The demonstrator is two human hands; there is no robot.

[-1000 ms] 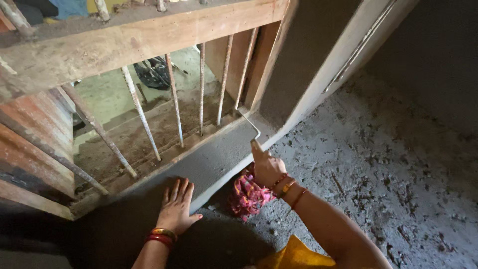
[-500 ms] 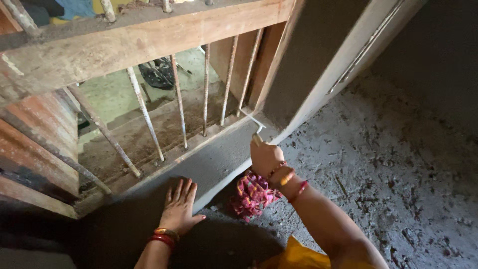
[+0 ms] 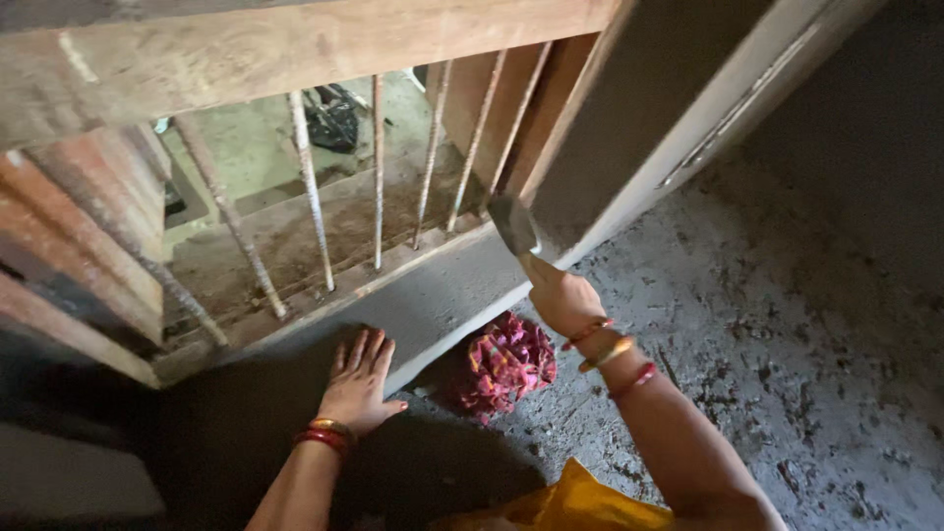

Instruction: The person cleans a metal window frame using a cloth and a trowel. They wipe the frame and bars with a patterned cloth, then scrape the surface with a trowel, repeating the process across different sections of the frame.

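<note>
My right hand (image 3: 562, 297) grips the handle of a flat metal trowel (image 3: 513, 226), whose blade lies against the grey plastered window reveal (image 3: 629, 118) at the sill's right corner. My left hand (image 3: 360, 382) rests flat, fingers spread, on the smooth grey sill (image 3: 433, 295) near its front edge. Both wrists carry red and gold bangles. A crumpled red patterned cloth (image 3: 506, 362) lies on the floor just below the sill, between my two arms.
Several rusty vertical bars (image 3: 378, 167) stand in a wooden window frame (image 3: 295, 49) behind the sill. A black bag (image 3: 332, 120) lies outside beyond the bars. Rough, mortar-spattered concrete floor (image 3: 787, 324) spreads to the right. Yellow clothing (image 3: 570, 506) shows at the bottom.
My right hand has lifted the trowel from the sill surface up to the corner against the right reveal. The left hand stays flat on the sill.
</note>
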